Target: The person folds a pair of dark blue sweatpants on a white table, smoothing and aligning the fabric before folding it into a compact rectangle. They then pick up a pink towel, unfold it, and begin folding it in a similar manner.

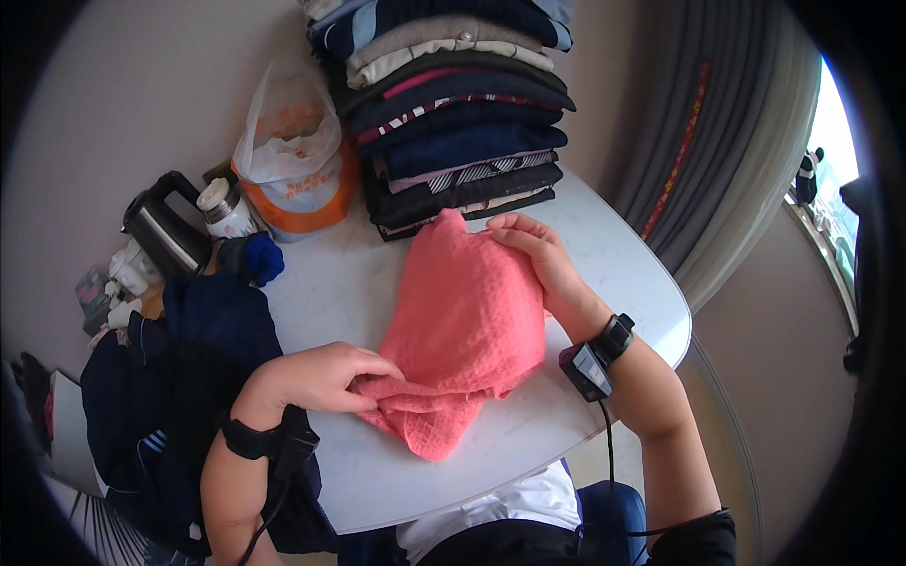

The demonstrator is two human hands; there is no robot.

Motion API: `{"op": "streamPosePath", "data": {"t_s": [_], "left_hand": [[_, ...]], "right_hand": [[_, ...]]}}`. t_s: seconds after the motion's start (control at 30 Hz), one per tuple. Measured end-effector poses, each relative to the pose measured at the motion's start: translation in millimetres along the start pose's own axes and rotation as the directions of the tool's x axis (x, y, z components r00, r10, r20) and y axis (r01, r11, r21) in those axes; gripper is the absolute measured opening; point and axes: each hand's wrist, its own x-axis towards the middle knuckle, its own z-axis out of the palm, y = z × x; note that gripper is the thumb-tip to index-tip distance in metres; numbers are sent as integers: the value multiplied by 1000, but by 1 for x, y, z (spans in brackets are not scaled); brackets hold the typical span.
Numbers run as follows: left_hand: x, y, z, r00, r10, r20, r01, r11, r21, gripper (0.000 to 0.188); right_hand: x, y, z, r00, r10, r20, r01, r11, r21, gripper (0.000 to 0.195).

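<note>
A coral-pink piece of crinkled fabric (467, 304), seemingly a garment, lies bunched on the white table (318, 311) before me. My left hand (333, 378) pinches its lower left edge, where the cloth gathers in folds. At its upper right corner, my right hand (534, 258) holds the cloth between thumb and fingers. The lower end of the fabric hangs in a rounded flap near the table's front. Both wrists carry black straps with small cabled devices.
A tall stack of folded clothes (467, 141) stands behind the fabric. Left of it are an orange-and-white plastic bag (297, 184), a white bottle (226, 209) and an electric kettle (166, 226). Dark navy clothing (205, 332) heaps along the left edge. Grey curtains (679, 106) hang at right.
</note>
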Motion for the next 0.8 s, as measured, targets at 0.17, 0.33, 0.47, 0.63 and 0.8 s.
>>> {"op": "streamPosePath", "data": {"t_s": [0.17,0.33,0.47,0.63,0.8], "left_hand": [[-1,-2,-1,892,-204,-403,119,967,-226,26],[-11,-31,2,746,-4,-666,-459,722,-518,29],[-11,-30,12,852,65,-520,-405,712,-574,36],[-11,-26,7,869,21,-495,-380,669,-639,30],[-13,-16,-5,855,-105,-507,-313,675,-668,30]], "right_hand": [[-1,-6,-4,961,-91,262,-10,933,360,57],[-11,3,14,826,-59,560,298,889,-347,101],[-39,19,50,803,-9,596,507,537,-675,83],[-35,17,39,818,-45,573,498,554,-667,37],[-10,18,15,942,-150,301,236,933,-272,19]]}}
